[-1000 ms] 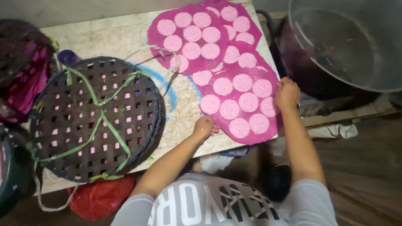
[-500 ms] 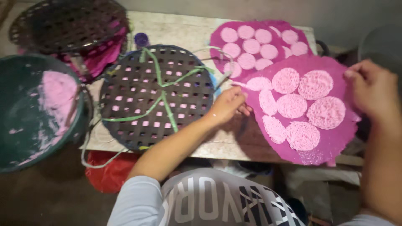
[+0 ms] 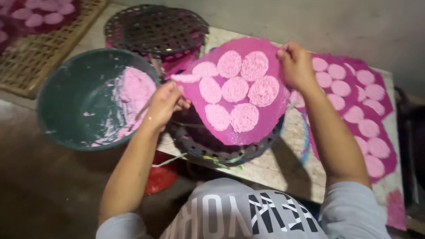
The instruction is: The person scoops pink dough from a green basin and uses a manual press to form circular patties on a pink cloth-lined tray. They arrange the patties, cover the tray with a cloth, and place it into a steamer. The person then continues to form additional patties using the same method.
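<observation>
A dim workroom with a pale wall and a dark floor

A plain grey wall ran across twelve to two o'clock. A worn, light tabletop stretched from centre to four o'clock. Bare brown floor filled seven to nine o'clock, and a woven bamboo mat lay at ten o'clock. Light was weak and uneven.
</observation>
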